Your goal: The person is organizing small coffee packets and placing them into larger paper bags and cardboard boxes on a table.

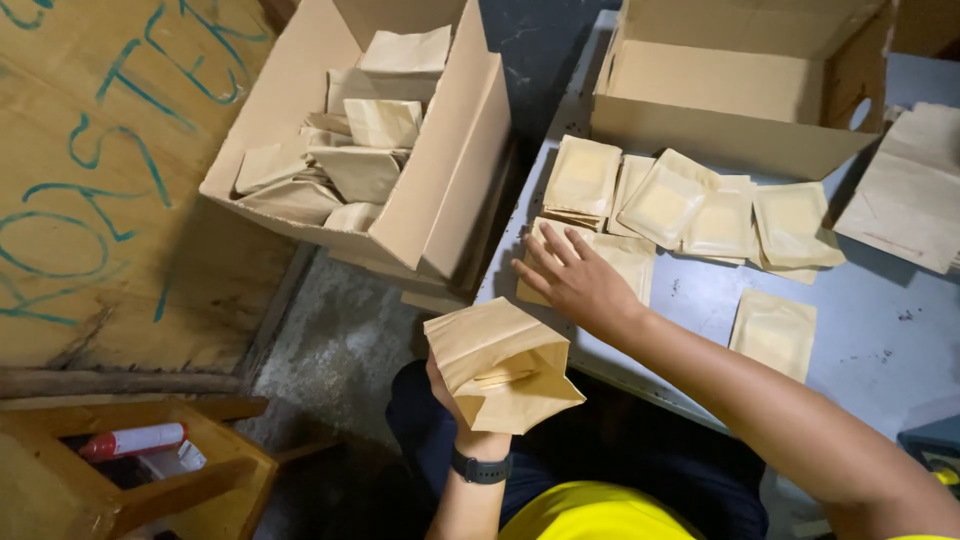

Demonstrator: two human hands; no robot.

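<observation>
Holding an opened brown paper pouch [503, 365] gripped in your left hand [447, 392], below the grey table [880, 340] edge, you lay your open right hand [575, 280] on a flat pouch [622, 258] there; next, pinch it up cleanly.

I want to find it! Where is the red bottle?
The red bottle lies on its side at the bottom left of the head view, inside the wooden stool, far from both hands.
</observation>
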